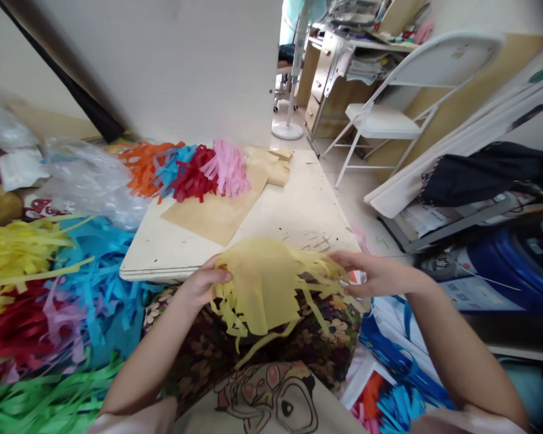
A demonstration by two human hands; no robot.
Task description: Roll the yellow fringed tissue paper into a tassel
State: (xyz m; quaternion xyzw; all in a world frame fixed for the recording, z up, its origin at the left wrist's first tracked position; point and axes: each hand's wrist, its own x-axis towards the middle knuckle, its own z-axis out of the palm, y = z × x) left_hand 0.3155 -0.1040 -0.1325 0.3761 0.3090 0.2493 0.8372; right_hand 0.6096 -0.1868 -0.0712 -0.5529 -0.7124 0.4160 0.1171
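Above my lap is a sheet of yellow tissue paper (265, 280) with both sides cut into fringe strips. My left hand (203, 282) is closed on its left side, thumb on top and the other fingers partly hidden behind the paper. On the opposite side my right hand (371, 274) has its fingertips among the fringe strips, which stretch out towards it; a gap shows between thumb and fingers. The paper's uncut middle sags, and several loose strips dangle over the flowered cloth (190, 349) on my lap.
Orange, blue, red and pink fringed tassels (196, 172) lie on brown paper (217, 220) on the white table (298, 208). More fringed paper (90, 271) is heaped at left, near clear plastic bags (90, 175). A folding chair (389, 120) stands beyond; a blue bin (502, 271) is at right.
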